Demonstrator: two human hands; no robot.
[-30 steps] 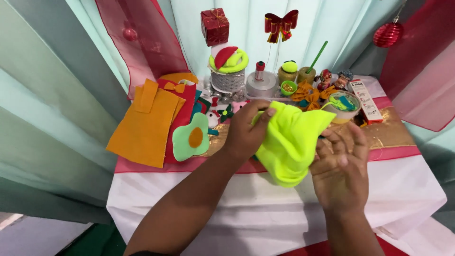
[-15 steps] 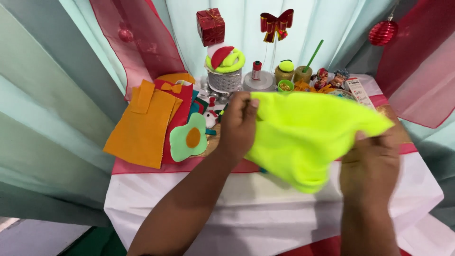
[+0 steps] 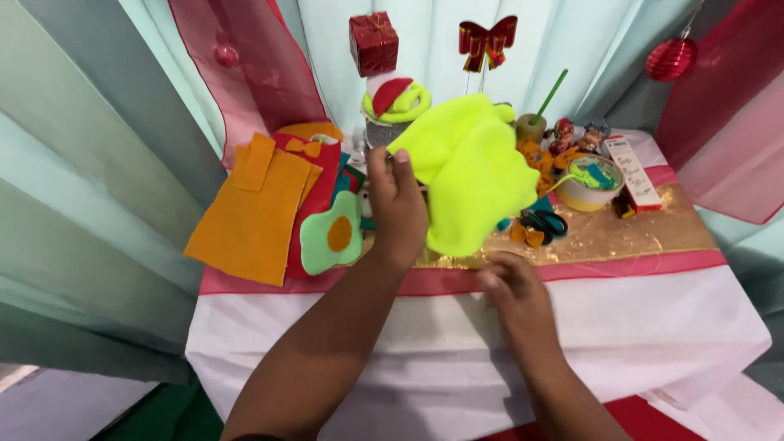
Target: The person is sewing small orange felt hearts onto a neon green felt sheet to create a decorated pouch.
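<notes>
My left hand (image 3: 398,206) grips one edge of a neon yellow felt piece (image 3: 472,167) and holds it up above the gold runner (image 3: 621,233) of the table. The felt hangs folded, drooping to the right of that hand. My right hand (image 3: 514,296) is lower, at the table's front near the red band, fingers loosely curled, apart from the felt and holding nothing.
Orange felt sheets (image 3: 249,208) and a green egg-shaped felt piece (image 3: 332,235) lie at the left. A white bowl (image 3: 592,184) with threads, scissors (image 3: 541,222), a slim box (image 3: 637,173) and small ornaments sit behind. Curtains, a red gift box (image 3: 374,42) and a bow (image 3: 487,39) hang at the back.
My right hand has let go of the yellow felt and dropped toward the table's front. My left hand now holds the felt alone, lifted higher.
</notes>
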